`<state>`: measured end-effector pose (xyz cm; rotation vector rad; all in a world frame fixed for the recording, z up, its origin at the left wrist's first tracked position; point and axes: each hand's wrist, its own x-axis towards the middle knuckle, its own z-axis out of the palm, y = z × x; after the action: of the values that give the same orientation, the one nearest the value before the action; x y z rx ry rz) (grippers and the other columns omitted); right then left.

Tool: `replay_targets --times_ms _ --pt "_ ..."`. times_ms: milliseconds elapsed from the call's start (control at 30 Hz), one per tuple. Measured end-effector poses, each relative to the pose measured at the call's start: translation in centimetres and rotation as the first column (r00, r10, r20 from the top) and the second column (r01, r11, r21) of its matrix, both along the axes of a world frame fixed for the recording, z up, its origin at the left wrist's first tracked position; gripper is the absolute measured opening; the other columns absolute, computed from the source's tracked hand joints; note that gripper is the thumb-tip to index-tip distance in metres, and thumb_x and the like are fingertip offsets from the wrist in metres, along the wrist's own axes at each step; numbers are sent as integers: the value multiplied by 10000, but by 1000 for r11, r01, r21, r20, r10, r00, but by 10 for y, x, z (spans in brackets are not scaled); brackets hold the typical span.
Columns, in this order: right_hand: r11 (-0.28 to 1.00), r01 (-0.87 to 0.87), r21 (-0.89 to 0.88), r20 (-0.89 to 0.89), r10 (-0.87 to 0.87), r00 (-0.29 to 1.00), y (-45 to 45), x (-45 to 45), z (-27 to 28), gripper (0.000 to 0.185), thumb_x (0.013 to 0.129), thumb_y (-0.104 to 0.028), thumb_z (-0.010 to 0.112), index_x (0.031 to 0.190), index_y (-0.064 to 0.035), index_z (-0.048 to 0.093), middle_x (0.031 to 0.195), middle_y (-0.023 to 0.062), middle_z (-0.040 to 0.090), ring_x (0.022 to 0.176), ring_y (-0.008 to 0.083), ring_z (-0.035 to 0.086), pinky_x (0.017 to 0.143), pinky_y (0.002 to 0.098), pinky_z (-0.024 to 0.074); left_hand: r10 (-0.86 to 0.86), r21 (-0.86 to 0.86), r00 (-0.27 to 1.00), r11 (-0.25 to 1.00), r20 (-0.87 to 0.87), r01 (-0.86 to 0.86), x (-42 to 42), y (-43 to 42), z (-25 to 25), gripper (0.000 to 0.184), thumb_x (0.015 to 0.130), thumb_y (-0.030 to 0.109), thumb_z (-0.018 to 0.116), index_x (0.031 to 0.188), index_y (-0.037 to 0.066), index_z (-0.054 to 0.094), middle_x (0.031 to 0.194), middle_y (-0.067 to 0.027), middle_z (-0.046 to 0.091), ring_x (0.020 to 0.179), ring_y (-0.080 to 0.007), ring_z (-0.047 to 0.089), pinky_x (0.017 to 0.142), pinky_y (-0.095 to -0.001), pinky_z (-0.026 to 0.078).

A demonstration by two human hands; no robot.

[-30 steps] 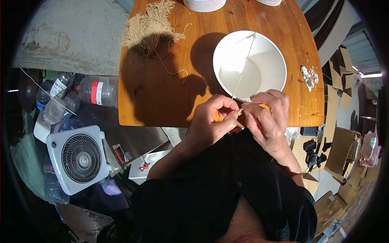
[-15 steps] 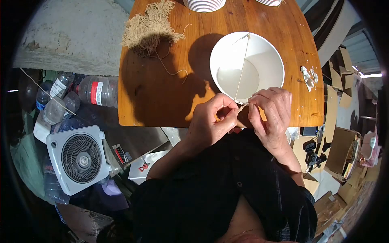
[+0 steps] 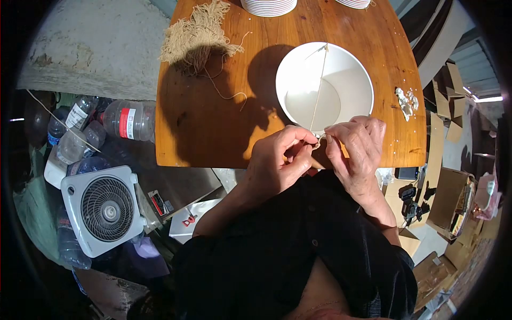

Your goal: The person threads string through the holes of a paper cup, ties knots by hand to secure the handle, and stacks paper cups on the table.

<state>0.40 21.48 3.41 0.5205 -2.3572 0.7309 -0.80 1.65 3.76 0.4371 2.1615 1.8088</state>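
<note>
A white paper tub (image 3: 354,85) stands with its mouth up near the front edge of the wooden table. Across its opening runs a thin beige string (image 3: 320,93), fixed at the far rim and leading to the near rim. There my left hand (image 3: 282,160) pinches the string between thumb and forefinger. My right hand (image 3: 356,149) is closed with its fingertips on the same string, just right of the left fingertips. A small loop of string shows between the two hands. The exact knot is partly hidden by the fingers.
A heap of beige string (image 3: 196,37) lies at the table's back left, one strand trailing forward. Stacked white tubs (image 3: 269,6) stand at the back. White crumpled scraps (image 3: 406,103) lie at the right. Left of the table are a fan (image 3: 110,212) and plastic bottles (image 3: 130,121).
Both hands stay at the near rim. The left fingertips have shifted slightly right and the string between the hands has changed shape into a small loop.
</note>
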Motion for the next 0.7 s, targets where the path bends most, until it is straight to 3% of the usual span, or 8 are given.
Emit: replay_targets --times_ms 167,267,300,367,467,700 --pt "1000 10 -1 3 -10 1000 1 0 -3 233 767 -91 815 982 -98 724 881 14 654 879 222 583 816 384 364 -30 29 999 999 -25 31 2 0 0 281 893 16 719 1164 1 645 854 -56 688 726 -79 612 662 -237 487" --pt "1000 16 -1 8 -16 1000 1 0 -2 236 766 -89 816 984 -97 724 882 15 656 876 221 583 814 382 363 -35 -67 947 998 -319 15 1 3 -9 381 810 -14 815 1155 12 656 905 -81 670 713 -141 637 644 -278 524" --pt "1000 15 -1 9 -15 1000 1 0 -2 236 766 -89 816 984 -97 724 882 15 656 876 221 583 814 382 363 -35 -67 947 998 -318 15 1 5 -11 381 810 -14 815 1155 12 656 905 -81 670 713 -141 637 644 -278 524" --pt "1000 16 -3 3 -15 1000 1 0 -3 238 764 -85 817 983 -97 725 882 15 657 872 221 582 815 381 363 25 -96 850 991 -527 -89 0 9 -17 355 812 64 829 1123 72 657 805 -48 671 740 -242 646 669 -355 524" --pt "1000 12 -6 1 -12 1000 1 0 -2 233 767 -88 816 982 -98 726 882 10 659 867 220 582 815 378 362 51 -127 777 978 -628 -167 -1 11 -25 332 800 58 833 1083 86 661 811 -33 681 737 -243 639 686 -354 514" --pt "1000 16 -6 -4 -16 1000 0 0 -2 237 763 -84 815 983 -100 728 880 2 658 858 215 580 812 375 362 95 -94 732 973 -675 -213 -1 17 -27 326 786 38 829 1061 84 660 802 -21 678 694 -230 613 682 -361 494"
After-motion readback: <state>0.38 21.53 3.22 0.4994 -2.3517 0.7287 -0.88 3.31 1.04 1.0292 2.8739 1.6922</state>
